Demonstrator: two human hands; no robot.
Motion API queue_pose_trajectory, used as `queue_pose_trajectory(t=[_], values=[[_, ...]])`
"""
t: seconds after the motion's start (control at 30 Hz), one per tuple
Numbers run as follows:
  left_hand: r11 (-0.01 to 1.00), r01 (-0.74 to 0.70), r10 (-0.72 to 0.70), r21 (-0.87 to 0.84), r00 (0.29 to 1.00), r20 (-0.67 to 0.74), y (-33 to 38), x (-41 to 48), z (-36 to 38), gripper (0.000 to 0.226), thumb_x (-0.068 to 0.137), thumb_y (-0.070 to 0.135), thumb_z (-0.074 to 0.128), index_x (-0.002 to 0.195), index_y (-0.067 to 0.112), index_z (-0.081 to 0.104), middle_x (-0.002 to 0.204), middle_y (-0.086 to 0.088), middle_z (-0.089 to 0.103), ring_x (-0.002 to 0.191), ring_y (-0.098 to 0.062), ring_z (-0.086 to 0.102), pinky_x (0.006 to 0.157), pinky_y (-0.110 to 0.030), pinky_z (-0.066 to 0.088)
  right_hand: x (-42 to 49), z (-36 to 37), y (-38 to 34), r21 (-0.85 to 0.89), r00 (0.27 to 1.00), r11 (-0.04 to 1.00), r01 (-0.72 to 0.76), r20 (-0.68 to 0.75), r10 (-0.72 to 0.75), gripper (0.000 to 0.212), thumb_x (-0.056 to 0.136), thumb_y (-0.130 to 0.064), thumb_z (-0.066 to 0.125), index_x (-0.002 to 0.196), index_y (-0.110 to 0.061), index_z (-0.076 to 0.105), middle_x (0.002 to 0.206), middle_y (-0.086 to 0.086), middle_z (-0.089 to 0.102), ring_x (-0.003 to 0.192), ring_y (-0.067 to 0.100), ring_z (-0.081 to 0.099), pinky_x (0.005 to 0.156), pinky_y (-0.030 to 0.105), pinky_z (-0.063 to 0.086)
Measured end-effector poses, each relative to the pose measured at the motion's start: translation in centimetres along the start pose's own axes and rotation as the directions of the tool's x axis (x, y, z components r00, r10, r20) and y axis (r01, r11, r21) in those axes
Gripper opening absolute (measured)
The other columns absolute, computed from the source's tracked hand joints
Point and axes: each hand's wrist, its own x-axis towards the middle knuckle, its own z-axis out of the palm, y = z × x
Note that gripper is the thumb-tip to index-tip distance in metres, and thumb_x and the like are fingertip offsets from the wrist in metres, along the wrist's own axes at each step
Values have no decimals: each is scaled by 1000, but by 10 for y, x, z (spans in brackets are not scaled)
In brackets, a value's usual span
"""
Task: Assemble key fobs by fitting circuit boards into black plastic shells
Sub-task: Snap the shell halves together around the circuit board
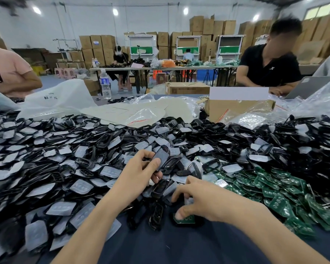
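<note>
Two hands: left hand (139,168) pinches a black shell (162,156), lifted clear of the heap; right hand (200,199) curls down, thumb and fingers pinching a circuit board (188,219).
Board seat: lies in a dark shell on the blue cloth (179,246), probably held flat for seating.
Stock: shell heap (65,149) left and centre, green boards (274,189) right, both near.
Open room: bare cloth at the near edge only.

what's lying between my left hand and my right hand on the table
In the head view, loose black shells and pale pads fill the gap between the left hand and right hand; no bare cloth shows.
</note>
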Motion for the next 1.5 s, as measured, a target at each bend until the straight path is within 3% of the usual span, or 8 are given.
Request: queue_pose_trajectory(t=[0.27,0.47,0.8,0.93,1.0,1.13,1.27,1.5], values=[[997,-9,4,-80,998,-63,-4,2,3,14,100,34,59,108,24,53,79,-4,75,61,-11,65,51,-18,46,-6,-7,2,82,995,996,29,-102,-20,26,87,-57,69,105,-38,63,101,-15,46,84,-1,48,67,17,36],[994,-13,3,-107,995,-96,-3,0,8,9,102,30,58,106,24,52,75,-1,74,60,-11,64,49,-18,45,-6,0,-5,-32,999,999,13,45,-12,40,83,-54,75,115,-34,65,93,-14,48,93,12,55,87,35,51],[985,-33,9,-168,990,-138,13,-9,13,10,102,27,58,108,20,53,73,0,73,60,-11,64,50,-20,47,-12,-2,5,202,994,976,82,-91,-64,19,90,-35,74,93,-37,56,95,-13,56,86,7,56,76,23,45],[969,-73,28,-236,982,-189,16,-4,18,14,102,26,58,110,15,55,74,-3,74,64,-15,66,54,-21,50,-2,-10,13,793,969,575,199,-245,3,13,87,-16,79,88,-28,72,83,-1,61,73,10,65,71,23,57],[961,-81,25,-266,978,-205,18,3,23,16,102,26,58,113,16,54,77,-3,74,67,-17,69,57,-21,53,9,-13,18,892,953,387,235,-289,86,14,84,-15,82,91,-26,78,85,3,66,73,14,63,72,28,54],[950,-106,29,-293,966,-257,17,19,34,14,102,25,58,112,18,53,83,-6,76,67,-19,70,60,-23,56,37,-13,22,926,915,227,303,-349,200,17,82,-14,81,98,-19,81,62,-8,59,57,7,49,56,21,44],[953,-140,45,-269,942,-332,9,28,43,9,102,25,57,109,22,53,82,-7,76,63,-18,68,59,-23,56,58,-7,21,930,877,104,352,-366,312,21,78,-28,83,74,-10,71,54,-5,44,50,9,42,50,21,43],[969,-137,54,-207,931,-362,-1,31,42,7,103,27,54,109,30,53,79,-3,75,60,-12,64,59,-23,55,68,-5,19,927,895,-10,374,-358,265,34,80,-35,73,99,-8,75,92,11,75,74,20,71,60,26,56]])
